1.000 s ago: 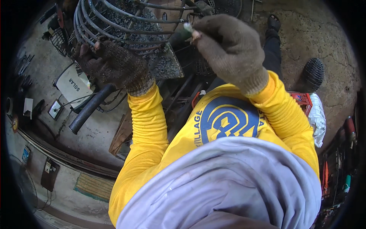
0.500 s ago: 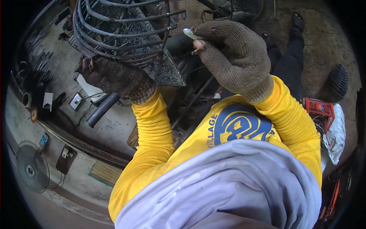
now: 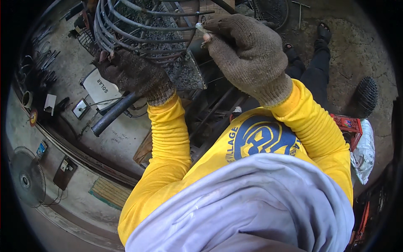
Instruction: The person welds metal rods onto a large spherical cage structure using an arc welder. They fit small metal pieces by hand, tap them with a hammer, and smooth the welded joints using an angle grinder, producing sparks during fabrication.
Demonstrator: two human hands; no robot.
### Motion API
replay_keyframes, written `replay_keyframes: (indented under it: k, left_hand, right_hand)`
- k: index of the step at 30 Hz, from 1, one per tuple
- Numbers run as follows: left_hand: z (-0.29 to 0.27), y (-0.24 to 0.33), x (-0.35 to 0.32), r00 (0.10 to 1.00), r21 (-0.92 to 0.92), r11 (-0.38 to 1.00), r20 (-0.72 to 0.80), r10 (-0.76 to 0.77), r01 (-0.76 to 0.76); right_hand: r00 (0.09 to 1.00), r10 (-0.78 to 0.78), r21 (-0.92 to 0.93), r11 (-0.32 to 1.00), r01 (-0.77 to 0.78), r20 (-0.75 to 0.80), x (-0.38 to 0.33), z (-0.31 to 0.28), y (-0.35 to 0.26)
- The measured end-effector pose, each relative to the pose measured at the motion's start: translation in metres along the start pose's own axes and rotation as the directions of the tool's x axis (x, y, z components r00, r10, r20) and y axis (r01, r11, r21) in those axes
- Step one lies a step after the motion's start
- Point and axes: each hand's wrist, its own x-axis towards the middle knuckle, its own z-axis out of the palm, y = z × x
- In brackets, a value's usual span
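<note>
If the left hand (image 3: 136,75), clamped on the rod cage (image 3: 163,41), slips, the chalk-like stub (image 3: 200,27) pinched in the right hand (image 3: 252,59) could snap.

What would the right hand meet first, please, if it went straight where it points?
The right hand would probably meet the curved metal bars first, pale piece leading, though depth is unclear.

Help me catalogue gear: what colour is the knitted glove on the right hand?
The knitted glove is greyish brown, showing best in the head view.
</note>
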Motion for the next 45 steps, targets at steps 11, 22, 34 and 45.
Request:
replay_keyframes:
  k: [11,22,34,45]
  left_hand:
    - [0.002,-0.006,-0.004,0.999,-0.214,0.977,-0.030,-0.011,0.004]
    - [0.006,0.027,0.007,0.990,-0.009,0.990,0.015,-0.140,0.140]
    - [-0.002,0.031,0.003,0.995,0.139,0.986,0.002,0.097,-0.096]
    - [-0.074,0.102,-0.078,0.482,-0.398,0.273,0.759,-0.438,0.876]
  right_hand:
    - [0.997,0.018,-0.055,0.998,-0.014,0.080,-0.013,-0.006,-0.008]
    - [0.996,0.083,0.057,0.995,-0.084,0.015,-0.013,0.002,-0.005]
    - [0.970,0.184,-0.004,0.983,-0.185,0.157,-0.036,-0.038,-0.018]
    - [0.818,0.060,-0.170,0.984,0.047,0.572,-0.027,-0.028,-0.050]
